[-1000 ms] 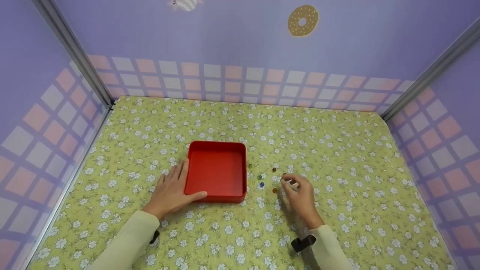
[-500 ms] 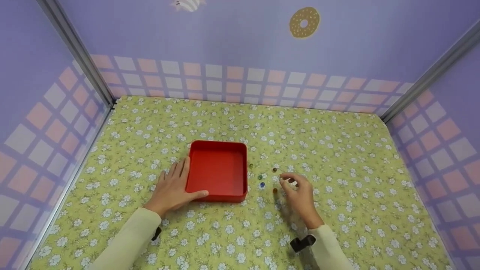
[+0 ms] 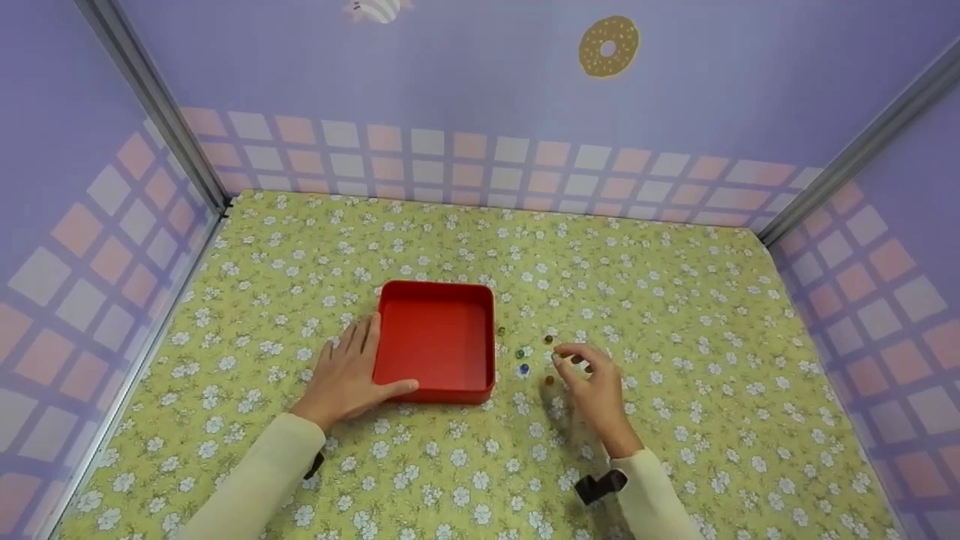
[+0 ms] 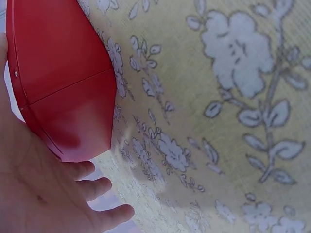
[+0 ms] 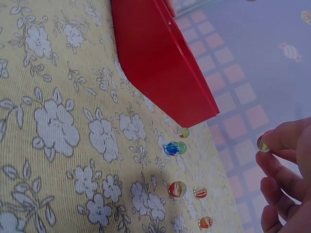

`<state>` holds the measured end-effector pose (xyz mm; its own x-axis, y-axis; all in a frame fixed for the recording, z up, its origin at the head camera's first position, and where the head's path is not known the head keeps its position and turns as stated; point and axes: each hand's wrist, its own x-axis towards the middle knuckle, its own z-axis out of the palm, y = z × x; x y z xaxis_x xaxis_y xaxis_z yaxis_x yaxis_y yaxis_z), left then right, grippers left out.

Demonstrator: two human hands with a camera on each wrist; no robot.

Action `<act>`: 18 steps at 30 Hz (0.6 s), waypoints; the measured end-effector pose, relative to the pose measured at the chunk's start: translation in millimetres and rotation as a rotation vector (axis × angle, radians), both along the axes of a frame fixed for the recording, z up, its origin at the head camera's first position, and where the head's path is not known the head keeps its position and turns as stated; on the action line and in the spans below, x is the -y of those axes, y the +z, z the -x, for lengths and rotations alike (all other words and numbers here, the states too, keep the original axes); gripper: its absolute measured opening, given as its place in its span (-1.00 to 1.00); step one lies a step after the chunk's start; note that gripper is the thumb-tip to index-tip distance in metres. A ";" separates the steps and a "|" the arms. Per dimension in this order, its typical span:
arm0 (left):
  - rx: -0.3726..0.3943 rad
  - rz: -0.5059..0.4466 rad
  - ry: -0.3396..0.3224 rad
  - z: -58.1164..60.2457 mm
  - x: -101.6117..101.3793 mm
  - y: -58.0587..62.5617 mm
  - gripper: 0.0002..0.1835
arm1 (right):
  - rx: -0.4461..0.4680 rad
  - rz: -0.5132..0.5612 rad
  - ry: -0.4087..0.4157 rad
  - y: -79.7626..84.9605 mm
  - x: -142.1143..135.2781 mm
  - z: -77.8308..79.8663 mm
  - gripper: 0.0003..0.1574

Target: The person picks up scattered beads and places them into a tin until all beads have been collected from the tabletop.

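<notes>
My right hand [image 3: 595, 382] pinches a glass marble [image 5: 263, 143] with a yellow swirl between thumb and fingertip, held above the cloth. Several other marbles lie below and left of it: a blue marble [image 3: 524, 369], a green marble [image 3: 520, 353], a yellow-green marble [image 3: 502, 330], a dark marble [image 3: 548, 339] and an orange marble [image 3: 550, 380]. A square red box [image 3: 435, 341] stands left of them, its inside bare. Spread along its left side, my left hand [image 3: 341, 375] rests with straight fingers against the wall and the thumb over the front rim.
A yellow-green floral cloth [image 3: 637, 285] covers the table. Purple walls with pink and white squares [image 3: 465, 161] enclose the back and both sides. Grey metal posts [image 3: 154, 109] stand at the corners.
My right hand has shifted slightly left, with the marble between its fingertips. My left hand keeps its place on the box, and the loose marbles lie where they were.
</notes>
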<state>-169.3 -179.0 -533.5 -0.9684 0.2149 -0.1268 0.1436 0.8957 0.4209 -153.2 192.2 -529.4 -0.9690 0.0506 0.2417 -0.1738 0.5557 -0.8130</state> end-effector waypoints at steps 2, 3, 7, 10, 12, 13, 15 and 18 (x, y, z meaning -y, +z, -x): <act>0.012 -0.009 0.003 -0.3 -0.1 0.3 0.34 | 0.005 0.009 0.006 0.5 2.2 -0.7 -0.81; 0.017 -0.012 0.004 -0.5 -0.2 0.5 0.35 | 0.007 0.011 0.009 0.3 3.3 -0.7 -0.82; 0.029 -0.019 0.010 1.2 -0.4 0.9 0.34 | -0.004 0.007 0.022 1.6 7.7 1.5 -0.84; 0.034 -0.026 0.017 2.4 -1.3 1.9 0.33 | -0.009 0.013 0.028 2.5 9.8 2.8 -0.85; 0.031 -0.031 0.016 2.5 -1.7 2.7 0.33 | -0.002 0.033 0.036 3.2 11.1 2.9 -0.85; 0.030 -0.032 0.017 2.4 -1.8 3.0 0.33 | 0.002 0.044 0.043 3.3 11.8 2.9 -0.85; 0.032 -0.028 0.016 2.0 -1.6 2.8 0.33 | 0.013 0.062 0.053 3.5 13.1 2.8 -0.85; 0.035 -0.019 0.013 0.6 -0.4 2.8 0.33 | 0.013 0.065 0.066 4.1 15.9 2.4 -0.85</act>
